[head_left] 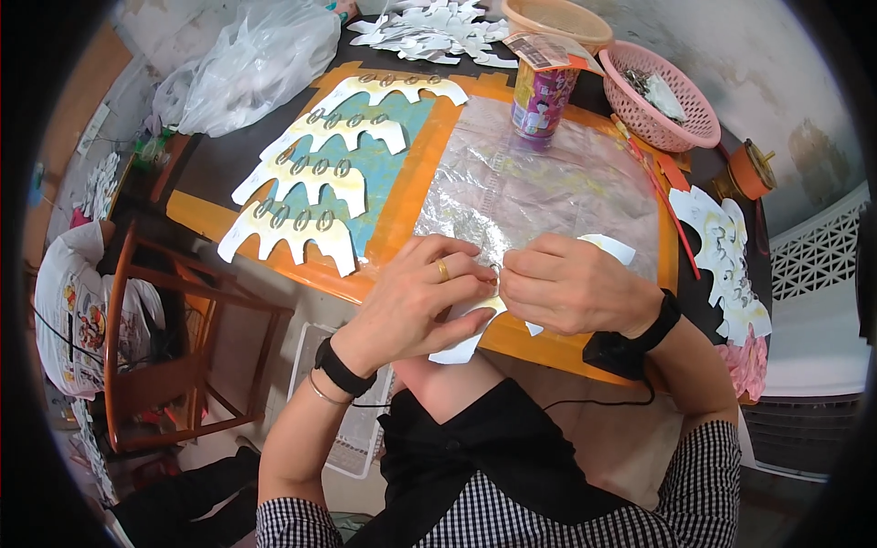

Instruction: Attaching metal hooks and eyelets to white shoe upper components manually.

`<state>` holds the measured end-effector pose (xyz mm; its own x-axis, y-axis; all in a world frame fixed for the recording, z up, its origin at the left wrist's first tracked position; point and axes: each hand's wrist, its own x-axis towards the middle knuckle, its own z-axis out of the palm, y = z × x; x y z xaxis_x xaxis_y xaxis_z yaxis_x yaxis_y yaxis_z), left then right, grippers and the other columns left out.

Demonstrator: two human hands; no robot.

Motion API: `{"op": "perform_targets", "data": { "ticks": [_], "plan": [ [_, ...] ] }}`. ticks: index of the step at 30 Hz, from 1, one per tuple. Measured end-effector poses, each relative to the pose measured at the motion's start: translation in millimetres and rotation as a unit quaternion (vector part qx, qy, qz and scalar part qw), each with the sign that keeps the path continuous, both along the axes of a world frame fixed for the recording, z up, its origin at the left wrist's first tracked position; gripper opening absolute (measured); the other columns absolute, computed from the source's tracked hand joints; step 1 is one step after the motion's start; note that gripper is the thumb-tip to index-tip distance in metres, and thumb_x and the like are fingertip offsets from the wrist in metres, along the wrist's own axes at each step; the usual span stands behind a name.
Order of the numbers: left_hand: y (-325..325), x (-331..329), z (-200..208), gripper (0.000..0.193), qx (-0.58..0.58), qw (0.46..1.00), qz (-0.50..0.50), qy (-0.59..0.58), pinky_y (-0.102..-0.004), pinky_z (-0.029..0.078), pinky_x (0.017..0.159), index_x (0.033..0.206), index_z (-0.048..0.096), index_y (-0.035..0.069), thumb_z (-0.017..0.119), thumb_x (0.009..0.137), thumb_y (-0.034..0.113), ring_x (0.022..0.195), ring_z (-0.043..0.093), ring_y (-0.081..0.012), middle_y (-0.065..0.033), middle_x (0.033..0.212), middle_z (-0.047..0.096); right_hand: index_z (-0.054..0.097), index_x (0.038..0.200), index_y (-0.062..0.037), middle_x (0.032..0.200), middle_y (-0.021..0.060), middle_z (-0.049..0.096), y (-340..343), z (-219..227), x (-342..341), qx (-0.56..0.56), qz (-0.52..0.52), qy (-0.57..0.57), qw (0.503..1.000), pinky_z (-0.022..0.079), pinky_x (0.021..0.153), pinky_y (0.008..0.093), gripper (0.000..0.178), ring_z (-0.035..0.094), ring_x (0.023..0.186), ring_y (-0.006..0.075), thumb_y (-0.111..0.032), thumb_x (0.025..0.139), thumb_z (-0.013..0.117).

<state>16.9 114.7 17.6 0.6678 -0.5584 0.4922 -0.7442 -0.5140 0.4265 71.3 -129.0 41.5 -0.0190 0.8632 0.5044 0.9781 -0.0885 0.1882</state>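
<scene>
A white scalloped piece (460, 343) with a yellowish tint lies at the table's near edge, partly hidden under both hands. My left hand (425, 294), with a ring on one finger, has its thumb on the piece and its fingers closed at the piece's upper edge. Close beside it, my right hand (568, 285) is pinched, its fingertips almost meeting the left ones. Whatever sits between those fingertips is hidden. To the left, several similar scalloped pieces (336, 245) overlap in a column, each bearing a row of dark oval rings (303, 218).
A purple cup (541, 102) with a packet on top stands beyond my hands. Behind it are a pink basket (696, 124) and a tan bowl (585, 20). A red stick (677, 219) and more white pieces (715, 239) lie right. A wooden chair (164, 393) and another person (87, 301) are left.
</scene>
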Motion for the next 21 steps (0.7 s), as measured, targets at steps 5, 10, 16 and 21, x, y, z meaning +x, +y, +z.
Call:
{"op": "perform_targets", "data": {
  "ticks": [5, 10, 16, 21],
  "plan": [
    [-1.3, -1.1, -1.1, 0.024, 0.001, 1.000, 0.011, -0.010, -0.0414, 0.051, 0.095, 0.100, 0.076, 0.009, 0.083, 0.079, 0.018, 0.119, 0.063, -0.0273, -0.0012, 0.107, 0.072, 0.060, 0.076, -0.0083, 0.083, 0.0014, 0.052, -4.2, 3.9, 0.9, -0.034, 0.002, -0.008, 0.999, 0.050, 0.073, 0.0294, 0.009, 0.057, 0.083, 0.0168, -0.011, 0.071, 0.068],
    [-2.0, -0.5, -5.3, 0.024, -0.006, 1.000, 0.007, -0.023, -0.0418, 0.051, 0.095, 0.100, 0.077, 0.010, 0.083, 0.079, 0.018, 0.118, 0.063, -0.0273, 0.0002, 0.108, 0.071, 0.059, 0.076, -0.0091, 0.082, 0.0012, 0.051, -3.8, 2.5, 0.1, -0.034, -0.013, 0.014, 0.999, 0.049, 0.073, 0.0293, 0.010, 0.057, 0.085, 0.0166, -0.013, 0.072, 0.068],
    [2.2, -1.0, -6.2, 0.023, 0.001, 1.000, -0.006, -0.021, -0.0421, 0.051, 0.096, 0.101, 0.076, 0.012, 0.083, 0.081, 0.019, 0.119, 0.062, -0.0283, -0.0003, 0.112, 0.070, 0.059, 0.077, -0.0087, 0.081, 0.0012, 0.050, -2.0, 5.1, -0.8, -0.037, -0.028, -0.012, 0.999, 0.048, 0.071, 0.0296, 0.011, 0.057, 0.084, 0.0165, -0.013, 0.072, 0.068],
    [0.4, -0.6, -5.3, 0.023, -0.001, 1.000, -0.005, -0.021, -0.0423, 0.050, 0.096, 0.102, 0.076, 0.012, 0.082, 0.081, 0.020, 0.119, 0.062, -0.0281, -0.0009, 0.112, 0.070, 0.059, 0.076, -0.0084, 0.081, 0.0015, 0.049, -2.5, 4.2, -0.4, -0.040, -0.030, 0.014, 0.999, 0.047, 0.070, 0.0297, 0.011, 0.056, 0.083, 0.0167, -0.013, 0.073, 0.068]
  ]
}}
